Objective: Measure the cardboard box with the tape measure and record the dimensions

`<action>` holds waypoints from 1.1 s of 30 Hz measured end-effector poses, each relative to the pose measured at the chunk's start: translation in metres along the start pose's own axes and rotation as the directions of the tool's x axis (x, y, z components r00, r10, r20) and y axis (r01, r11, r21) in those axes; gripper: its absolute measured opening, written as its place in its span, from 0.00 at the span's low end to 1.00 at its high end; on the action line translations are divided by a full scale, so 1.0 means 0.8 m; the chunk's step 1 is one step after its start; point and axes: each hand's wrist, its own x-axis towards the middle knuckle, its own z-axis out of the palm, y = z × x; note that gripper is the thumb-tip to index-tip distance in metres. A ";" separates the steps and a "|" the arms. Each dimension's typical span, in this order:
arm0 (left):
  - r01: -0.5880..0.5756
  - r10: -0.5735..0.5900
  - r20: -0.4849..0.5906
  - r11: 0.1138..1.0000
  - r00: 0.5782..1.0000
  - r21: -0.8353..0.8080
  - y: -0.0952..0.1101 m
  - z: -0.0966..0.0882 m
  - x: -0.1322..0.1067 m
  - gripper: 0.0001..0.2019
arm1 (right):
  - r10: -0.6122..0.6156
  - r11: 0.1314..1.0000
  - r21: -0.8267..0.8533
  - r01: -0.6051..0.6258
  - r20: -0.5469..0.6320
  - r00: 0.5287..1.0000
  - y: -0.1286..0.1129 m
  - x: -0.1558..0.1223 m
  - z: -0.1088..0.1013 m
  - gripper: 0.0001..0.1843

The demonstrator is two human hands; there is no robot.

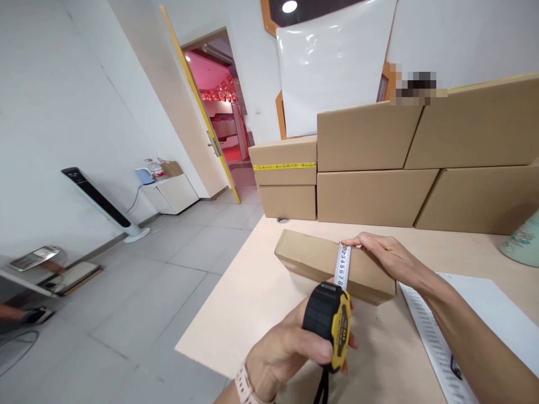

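My left hand (290, 345) is wrapped round a black and yellow tape measure (326, 322), with a black strap hanging below. The white blade with black numbers runs out of it across the top of a small brown cardboard box (305, 249) lying on the table. My right hand (385, 255) is at the box's far edge, its fingertips pinching the end of the blade while the palm rests by the box's right part. Some fingers of the left hand are hidden behind the tape measure.
Large cardboard boxes (374, 196) are stacked along the back of the pale table (236, 314). Printed sheets (484, 303) lie at the right, near a floral green object (524, 241). Beyond the table's left edge are a tower fan (99, 199), a scale (36, 258) and an open door (202, 112).
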 end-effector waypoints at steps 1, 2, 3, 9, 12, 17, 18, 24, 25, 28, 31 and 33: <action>-0.001 0.001 -0.005 1.000 1.000 -0.003 0.000 0.000 0.000 0.32 | 0.001 1.000 0.000 -0.001 -0.001 1.000 0.000 0.000 0.000 0.28; -0.003 0.003 -0.011 1.000 1.000 -0.010 0.000 0.001 0.000 0.32 | 0.003 1.000 -0.001 -0.003 -0.004 1.000 -0.001 0.000 0.000 0.28; -0.003 0.003 -0.016 1.000 1.000 -0.015 0.000 0.001 0.000 0.33 | 0.007 1.000 0.000 -0.007 -0.009 1.000 -0.001 0.000 0.000 0.28; -0.007 0.007 0.000 1.000 1.000 -0.006 0.001 0.000 0.003 0.32 | 0.038 0.999 0.023 -0.037 -0.014 0.999 -0.003 0.001 0.000 0.27; -0.020 0.020 0.001 0.999 1.000 -0.026 0.001 0.000 0.004 0.33 | 0.044 0.999 0.023 -0.044 -0.018 0.999 -0.003 0.000 0.000 0.28; -0.019 0.019 0.017 0.999 1.000 -0.034 0.002 -0.002 0.005 0.31 | 0.040 0.999 0.006 -0.040 -0.020 0.999 -0.004 0.001 0.000 0.27; -0.019 0.020 0.019 0.999 1.000 -0.038 0.003 -0.003 0.005 0.30 | 0.034 0.999 -0.008 -0.034 -0.024 0.999 -0.004 0.002 0.000 0.27; 0.022 -0.020 0.027 0.998 0.999 -0.066 0.016 -0.016 0.009 0.28 | -0.002 0.991 -0.132 -0.004 -0.047 0.999 -0.001 0.004 -0.001 0.26; 0.021 -0.019 0.027 0.997 0.999 -0.078 0.017 -0.017 0.009 0.28 | -0.002 0.990 -0.143 -0.005 -0.049 0.999 0.000 0.004 -0.002 0.26; 0.012 -0.009 0.029 0.994 1.000 -0.106 0.019 -0.019 0.011 0.28 | -0.003 0.988 -0.157 -0.004 -0.045 0.999 0.003 0.005 -0.004 0.26; 0.010 -0.008 0.020 0.994 1.000 -0.111 0.018 -0.018 0.012 0.28 | -0.012 0.988 -0.157 0.005 -0.046 0.999 0.006 0.006 -0.004 0.26; 0.005 -0.003 0.017 0.994 1.000 -0.110 0.017 -0.017 0.012 0.27 | -0.017 0.988 -0.157 0.009 -0.050 0.999 0.008 0.007 -0.004 0.25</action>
